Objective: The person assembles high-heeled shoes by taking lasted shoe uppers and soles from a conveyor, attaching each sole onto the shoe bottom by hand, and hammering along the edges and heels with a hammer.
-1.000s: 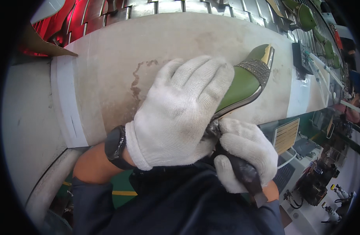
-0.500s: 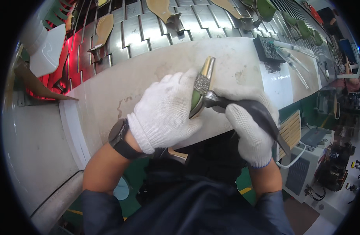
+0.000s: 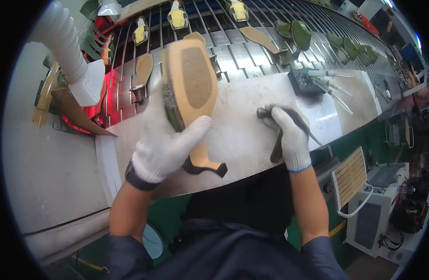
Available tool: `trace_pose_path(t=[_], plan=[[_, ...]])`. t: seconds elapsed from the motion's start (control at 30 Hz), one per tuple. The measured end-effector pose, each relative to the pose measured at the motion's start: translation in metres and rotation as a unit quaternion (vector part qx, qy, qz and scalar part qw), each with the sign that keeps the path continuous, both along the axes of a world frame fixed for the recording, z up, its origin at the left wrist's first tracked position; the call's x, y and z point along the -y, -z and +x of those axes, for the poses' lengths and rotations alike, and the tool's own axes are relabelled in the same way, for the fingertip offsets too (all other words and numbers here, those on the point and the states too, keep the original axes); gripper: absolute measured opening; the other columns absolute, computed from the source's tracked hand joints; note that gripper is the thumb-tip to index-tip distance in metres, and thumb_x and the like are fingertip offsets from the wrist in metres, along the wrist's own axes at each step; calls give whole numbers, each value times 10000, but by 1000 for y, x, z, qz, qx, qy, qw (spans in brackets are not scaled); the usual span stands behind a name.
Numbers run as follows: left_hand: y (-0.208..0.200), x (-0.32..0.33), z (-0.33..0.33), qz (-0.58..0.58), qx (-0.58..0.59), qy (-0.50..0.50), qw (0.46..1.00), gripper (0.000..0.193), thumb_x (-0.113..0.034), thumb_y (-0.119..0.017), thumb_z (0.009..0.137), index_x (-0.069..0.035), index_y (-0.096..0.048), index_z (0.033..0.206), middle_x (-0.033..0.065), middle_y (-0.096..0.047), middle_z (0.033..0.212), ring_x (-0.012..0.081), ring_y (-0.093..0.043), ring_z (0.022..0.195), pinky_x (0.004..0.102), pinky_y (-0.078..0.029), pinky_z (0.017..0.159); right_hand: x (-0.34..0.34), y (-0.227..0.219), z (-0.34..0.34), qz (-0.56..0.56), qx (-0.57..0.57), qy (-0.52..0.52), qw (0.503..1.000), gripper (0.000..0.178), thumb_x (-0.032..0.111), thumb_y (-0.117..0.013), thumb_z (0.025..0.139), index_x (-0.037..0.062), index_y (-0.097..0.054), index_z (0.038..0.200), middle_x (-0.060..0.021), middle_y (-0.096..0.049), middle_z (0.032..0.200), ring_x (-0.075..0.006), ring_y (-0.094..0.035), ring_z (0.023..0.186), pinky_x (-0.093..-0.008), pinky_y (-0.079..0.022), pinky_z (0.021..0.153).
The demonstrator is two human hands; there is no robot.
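Note:
My gloved left hand is wrapped round a high-heeled shoe, lifted over the white worktop. Its tan sole faces up, with a darker oval patch, and a dark-tipped heel end points down toward me. Along its left side a glittery grey band and some green show; the shoe is slightly blurred. In my gloved right hand are dark metal pincers, closed in by my fingers. Their knobbed head points left and two handles spread toward me, just above the worktop.
Beyond the worktop, a slatted metal conveyor carries tan soles, green shoe parts and yellow-filled shoes. A dark block with several syringes lies at right. A white hose nozzle hangs at left near red light.
My left hand has raised the shoe, moved it left and turned its sole upward. My right hand has drawn the pincers away from it, and their handles now show apart.

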State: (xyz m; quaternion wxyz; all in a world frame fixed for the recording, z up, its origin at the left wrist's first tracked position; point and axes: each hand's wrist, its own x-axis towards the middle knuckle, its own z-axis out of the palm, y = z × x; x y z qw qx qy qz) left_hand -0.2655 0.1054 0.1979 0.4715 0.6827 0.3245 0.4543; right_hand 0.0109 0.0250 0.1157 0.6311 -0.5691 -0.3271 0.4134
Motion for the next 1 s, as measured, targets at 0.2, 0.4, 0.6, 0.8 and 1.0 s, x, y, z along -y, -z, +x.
trace_pose_path(t=[0.2, 0.4, 0.6, 0.8, 1.0], plan=[[-52, 20, 5, 148, -40, 116, 981, 798, -83, -805, 831, -1, -470, 1550, 174, -655, 1418, 268, -656, 1313, 421, -525, 1134, 29, -30, -19, -28, -37, -70, 996, 189, 75, -714, 1026, -55, -763, 1153, -155, -815, 1112, -217, -778, 1012, -347, -623, 919], [-43, 40, 28, 187, -44, 79, 978, 791, -92, -867, 823, -17, -483, 1511, 169, -682, 1333, 273, -689, 1257, 423, -535, 1108, 81, -139, -58, 306, 148, -119, 933, 467, 283, -800, 997, -45, -643, 1291, -297, -742, 1323, -384, -751, 1209, -483, -570, 1130], [-34, 51, 33, 285, -59, 39, 956, 806, -67, -917, 777, 2, -532, 1482, 188, -665, 1324, 351, -700, 1192, 436, -541, 1051, 83, -188, -61, 163, 267, -177, 933, 451, 239, -890, 896, -53, -705, 1186, -247, -778, 1244, -320, -754, 1189, -438, -572, 1086], [-18, 73, 23, 318, -37, 41, 946, 823, 24, -834, 740, 36, -520, 1500, 218, -638, 1347, 394, -665, 1201, 466, -529, 1050, 73, -209, -50, 115, 259, -199, 938, 428, 200, -879, 841, -81, -714, 1118, -232, -785, 1190, -297, -776, 1093, -426, -611, 1019], [52, 116, 2, 467, 35, -52, 882, 856, -304, -857, 912, 90, -439, 1546, 264, -645, 1364, 455, -649, 1245, 643, -464, 1151, 112, -163, -68, 127, 96, -357, 921, 390, -71, -792, 923, -33, -695, 1299, -212, -795, 1251, -281, -777, 1186, -413, -600, 1054]])
